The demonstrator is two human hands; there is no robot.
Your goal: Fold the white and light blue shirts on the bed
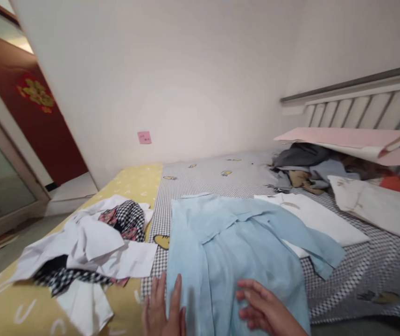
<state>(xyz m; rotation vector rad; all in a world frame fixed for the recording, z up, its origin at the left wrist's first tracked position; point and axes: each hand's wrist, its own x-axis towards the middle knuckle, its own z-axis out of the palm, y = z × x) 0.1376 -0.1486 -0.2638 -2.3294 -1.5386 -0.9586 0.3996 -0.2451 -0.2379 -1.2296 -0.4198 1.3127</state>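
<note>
A light blue long-sleeved shirt (245,242) lies spread on the bed, one sleeve stretched out to the right and its left side lying folded inward. Over the shirt's lower left edge is my left hand (164,305), fingers spread and pointing away from me. My right hand (264,305) is above the lower middle of the shirt, its fingers apart and loosely curved with nothing in them. Whether either hand touches the cloth, I cannot tell. Part of a folded white garment (322,217) lies under the blue sleeve.
At left, a heap of white and checked clothes (91,242) lies on the yellow part of the bedsheet (136,186). Dark clothes (301,161) sit at back right under pink sheets (347,137), near a white pillow-like item (378,203) and a slatted headboard (368,109).
</note>
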